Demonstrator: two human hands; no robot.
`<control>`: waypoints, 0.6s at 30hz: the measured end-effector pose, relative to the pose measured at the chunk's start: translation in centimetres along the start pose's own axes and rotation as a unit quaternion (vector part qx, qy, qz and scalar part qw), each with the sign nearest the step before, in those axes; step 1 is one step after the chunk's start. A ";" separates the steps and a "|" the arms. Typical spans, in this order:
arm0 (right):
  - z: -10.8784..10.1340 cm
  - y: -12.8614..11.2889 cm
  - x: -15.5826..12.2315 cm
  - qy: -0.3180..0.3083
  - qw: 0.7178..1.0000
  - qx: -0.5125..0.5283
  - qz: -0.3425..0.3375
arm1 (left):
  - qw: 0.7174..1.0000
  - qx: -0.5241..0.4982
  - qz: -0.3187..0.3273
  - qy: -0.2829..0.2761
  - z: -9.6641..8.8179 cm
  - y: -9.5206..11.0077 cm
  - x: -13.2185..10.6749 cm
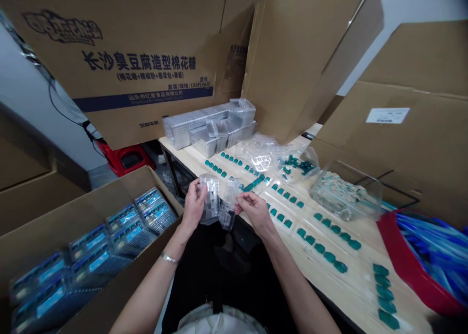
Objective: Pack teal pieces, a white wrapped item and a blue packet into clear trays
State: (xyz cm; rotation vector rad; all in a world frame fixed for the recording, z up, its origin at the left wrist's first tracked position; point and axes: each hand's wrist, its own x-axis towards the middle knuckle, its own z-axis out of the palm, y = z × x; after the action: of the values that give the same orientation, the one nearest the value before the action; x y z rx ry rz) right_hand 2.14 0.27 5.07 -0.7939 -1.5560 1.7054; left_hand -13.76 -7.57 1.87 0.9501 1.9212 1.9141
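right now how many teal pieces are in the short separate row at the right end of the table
5, all in one line of teal pieces on the wooden table, beside the red-rimmed tub, running toward the person. None looks hidden.

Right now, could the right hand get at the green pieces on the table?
Probably yes: the right hand sits beside the green pieces, nothing between, though it pinches a clear plastic blister.

Head-worn camera view, facing forward and down over a person's hands.

The camera looks from above and behind the hands – fairly close to the left hand [193, 205] and right hand [256, 212] – across the tabletop [360, 278] toward upright cardboard flaps [146, 56].
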 end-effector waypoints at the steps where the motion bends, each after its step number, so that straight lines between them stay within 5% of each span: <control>1: -0.7 -0.7 0.3 0.000 1.000 0.014 -0.012 | 0.999 -0.040 -0.009 -0.006 -0.6 0.1 0.6; 6: -6.4 -5.3 6.8 0.098 0.983 0.105 -0.119 | 0.995 -0.102 0.010 -0.017 -3.4 1.2 3.8; 9: -10.3 -7.1 12.0 0.185 0.963 0.135 -0.140 | 0.997 -0.033 0.072 -0.003 -5.1 2.3 6.5; 12: -11.9 -6.9 13.6 0.237 0.962 0.055 -0.124 | 0.979 0.097 0.180 0.005 -6.4 3.6 10.7; 15: -10.7 -5.4 11.0 0.131 0.980 -0.101 -0.113 | 0.913 0.274 0.303 -0.014 -6.8 5.0 16.7; 18: -8.5 -3.6 6.7 0.040 0.970 -0.206 -0.121 | 0.793 0.497 0.351 -0.036 -6.2 6.2 23.6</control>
State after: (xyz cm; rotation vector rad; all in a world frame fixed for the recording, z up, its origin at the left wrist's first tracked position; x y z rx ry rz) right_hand 5.41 10.82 7.92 -0.8214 -1.8942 1.1767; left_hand -33.68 1.42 14.41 2.2195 2.7977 0.8763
